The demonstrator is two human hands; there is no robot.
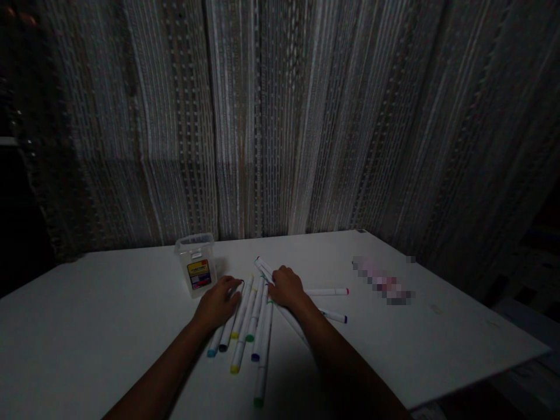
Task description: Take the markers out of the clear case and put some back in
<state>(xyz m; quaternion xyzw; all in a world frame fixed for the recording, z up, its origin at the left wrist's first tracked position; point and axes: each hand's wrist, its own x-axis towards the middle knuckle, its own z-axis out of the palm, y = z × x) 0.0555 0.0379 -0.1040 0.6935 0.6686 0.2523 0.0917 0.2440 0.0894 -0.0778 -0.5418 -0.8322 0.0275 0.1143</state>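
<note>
Several white markers with coloured ends lie in a loose, fanned row on the white table. My left hand (217, 303) rests against the row's left side, thumb and fingers apart, touching a black-ended marker (226, 335); beside that lies a blue-ended marker (214, 343). At the row's upper right, my right hand (286, 287) is closed on a white marker (263, 267) tilted to the left. Its fingertips are partly hidden. Between my hands are yellow-ended markers (238, 353) and green-ended markers (261, 382). A red-ended marker (328, 291) and a purple-ended marker (335, 317) stick out beyond my right wrist.
A clear plastic container (182, 271) with a yellow and dark label stands upright behind my left hand. To the right, a blurred-out pinkish item (380, 280) lies on the white table (109, 309). A striped, patterned curtain (262, 128) hangs along the table's far edge.
</note>
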